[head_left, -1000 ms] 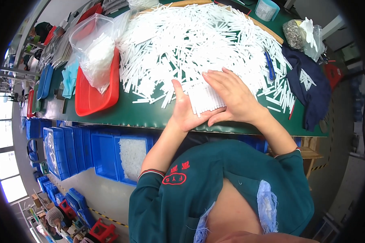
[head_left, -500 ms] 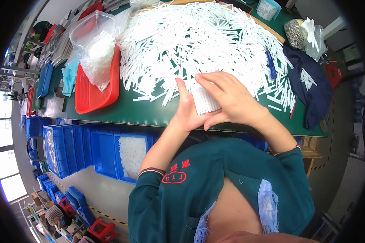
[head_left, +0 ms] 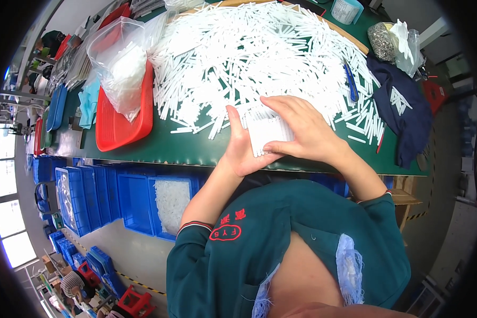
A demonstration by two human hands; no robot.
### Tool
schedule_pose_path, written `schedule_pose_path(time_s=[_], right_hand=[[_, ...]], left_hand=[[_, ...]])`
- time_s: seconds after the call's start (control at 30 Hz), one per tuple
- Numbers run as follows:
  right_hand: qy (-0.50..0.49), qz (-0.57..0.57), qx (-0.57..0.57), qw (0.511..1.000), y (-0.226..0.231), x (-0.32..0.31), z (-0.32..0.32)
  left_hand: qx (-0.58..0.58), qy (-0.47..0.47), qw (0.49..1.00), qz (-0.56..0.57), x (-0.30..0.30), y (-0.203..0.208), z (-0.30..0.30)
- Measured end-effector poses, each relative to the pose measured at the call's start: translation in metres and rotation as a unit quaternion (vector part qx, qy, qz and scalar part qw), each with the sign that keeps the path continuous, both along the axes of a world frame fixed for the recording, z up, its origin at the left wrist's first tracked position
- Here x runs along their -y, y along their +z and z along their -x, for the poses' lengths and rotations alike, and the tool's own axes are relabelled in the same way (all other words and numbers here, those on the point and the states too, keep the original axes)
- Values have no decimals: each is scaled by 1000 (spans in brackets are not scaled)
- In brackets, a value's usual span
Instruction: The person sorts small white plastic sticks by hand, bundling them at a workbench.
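A side-by-side bundle of thin white plastic sticks (head_left: 269,132) is held between my two hands, just above the near edge of the table. My left hand (head_left: 239,151) cradles it from the left and below, its thumb pointing up and apart from the sticks. From the right, my right hand (head_left: 314,130) grips the bundle, fingers over the far end and thumb across the near end. The left fingers are mostly hidden behind the sticks. Beyond my hands spreads a large loose heap of the same white sticks (head_left: 249,58).
A red plastic basket (head_left: 105,130) with a clear bag of white pieces (head_left: 124,74) stands left on the green table (head_left: 191,151). A blue utility knife (head_left: 351,82) and dark cloth (head_left: 408,119) lie right. Blue crates (head_left: 135,204) sit below the table edge.
My right thumb has moved up from below onto the near end of the bundle. The bundle is turned slightly and sits a little lower, still between both hands.
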State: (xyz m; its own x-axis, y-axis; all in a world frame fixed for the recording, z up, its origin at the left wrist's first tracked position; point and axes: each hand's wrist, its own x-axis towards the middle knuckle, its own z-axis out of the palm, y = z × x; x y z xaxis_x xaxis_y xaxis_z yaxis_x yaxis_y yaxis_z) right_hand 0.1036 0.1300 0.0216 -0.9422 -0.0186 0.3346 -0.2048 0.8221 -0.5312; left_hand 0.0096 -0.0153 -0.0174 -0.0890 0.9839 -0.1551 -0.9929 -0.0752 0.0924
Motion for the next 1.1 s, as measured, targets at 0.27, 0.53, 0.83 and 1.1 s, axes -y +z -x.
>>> schedule_pose_path(time_s=[0.27,0.53,0.83,1.1], right_hand=[[11,59,-32,998,6,-15,-14],[60,105,-7,993,-13,-13,-22],[95,1,-93,991,-2,2,-8],[84,-17,-92,992,-6,3,-10]], left_hand=[[-54,9,998,-15,4,8,1],[-6,8,999,-33,10,10,-1],[37,1,998,-51,9,-4,-4],[69,-12,994,-82,11,-5,-4]])
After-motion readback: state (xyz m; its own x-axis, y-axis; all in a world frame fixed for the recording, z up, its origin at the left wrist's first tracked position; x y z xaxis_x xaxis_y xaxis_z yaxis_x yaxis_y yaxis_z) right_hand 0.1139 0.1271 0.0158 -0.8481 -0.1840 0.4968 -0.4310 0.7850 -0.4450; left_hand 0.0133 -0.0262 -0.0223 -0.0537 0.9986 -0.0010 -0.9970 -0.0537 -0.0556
